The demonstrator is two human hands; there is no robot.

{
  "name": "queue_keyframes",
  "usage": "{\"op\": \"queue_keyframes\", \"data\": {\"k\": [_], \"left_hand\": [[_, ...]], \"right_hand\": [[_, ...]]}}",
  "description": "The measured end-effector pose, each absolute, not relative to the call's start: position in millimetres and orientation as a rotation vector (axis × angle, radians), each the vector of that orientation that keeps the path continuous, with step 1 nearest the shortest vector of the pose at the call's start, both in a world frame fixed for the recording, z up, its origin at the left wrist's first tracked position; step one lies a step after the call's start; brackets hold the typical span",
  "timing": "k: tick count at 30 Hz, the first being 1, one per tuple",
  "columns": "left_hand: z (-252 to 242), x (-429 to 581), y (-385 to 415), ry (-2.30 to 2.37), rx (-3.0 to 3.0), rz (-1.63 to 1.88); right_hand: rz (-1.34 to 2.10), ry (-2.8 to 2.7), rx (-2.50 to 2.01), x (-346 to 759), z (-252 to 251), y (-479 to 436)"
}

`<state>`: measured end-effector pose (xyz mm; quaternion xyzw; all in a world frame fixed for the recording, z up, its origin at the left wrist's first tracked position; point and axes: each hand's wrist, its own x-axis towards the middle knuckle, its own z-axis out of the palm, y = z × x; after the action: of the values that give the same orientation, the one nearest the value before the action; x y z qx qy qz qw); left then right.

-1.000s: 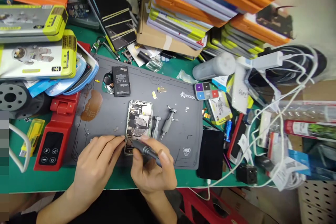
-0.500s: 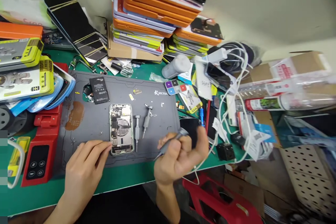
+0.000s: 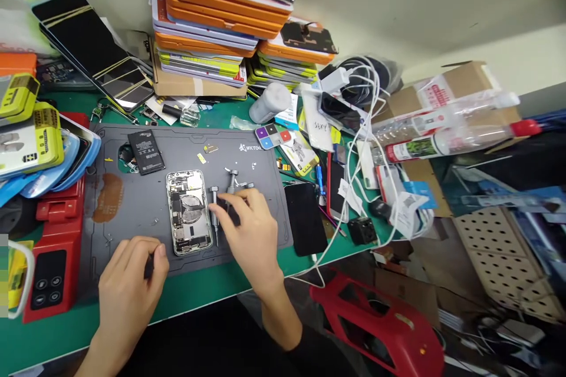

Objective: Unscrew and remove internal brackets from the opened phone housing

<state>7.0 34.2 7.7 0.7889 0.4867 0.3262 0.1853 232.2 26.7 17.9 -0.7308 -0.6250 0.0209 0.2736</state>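
Observation:
An opened phone (image 3: 200, 218) lies on the grey work mat (image 3: 132, 235), its inner parts exposed. Just right of it is a slim grey screwdriver (image 3: 214, 221). My right hand (image 3: 252, 235) is over this tool, thumb and forefinger apart on either side of its handle; whether they touch it I cannot tell. A second screwdriver (image 3: 232, 179) and the top of a third (image 3: 250, 185) show beyond the knuckles, partly covered. Left of the phone, my left hand (image 3: 130, 283) rests with curled fingers, thumb close to the forefinger. Its fingertips are hidden.
A loose battery (image 3: 147, 152) lies behind the phone. At left stands a red device (image 3: 57, 253) beside stacked boxes (image 3: 30, 135). Tall orange cases (image 3: 225, 17) rise at the back. Right of the mat are a dark phone screen (image 3: 305, 218) and tangled white cables (image 3: 354, 188).
My right hand has moved to the left and put the screwdriver it held down beside the others. My left hand has drawn back from the phone's corner. The view has shifted right.

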Motion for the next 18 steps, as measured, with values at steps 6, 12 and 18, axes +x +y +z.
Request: {"op": "queue_keyframes", "data": {"k": [6,12,18], "left_hand": [[9.6,8.3,34.5,1.354,2.222,0.911],[10.3,7.7,32.4,1.357,2.22,0.9],[9.4,6.4,30.8,1.354,2.209,0.872]], "right_hand": [[0.313,-1.606,-2.057,225.6,29.9,33.0],[0.414,-1.271,-1.509,213.8,16.1,13.1],[0.161,-1.481,-1.194,189.0,-11.2,1.2]]}}
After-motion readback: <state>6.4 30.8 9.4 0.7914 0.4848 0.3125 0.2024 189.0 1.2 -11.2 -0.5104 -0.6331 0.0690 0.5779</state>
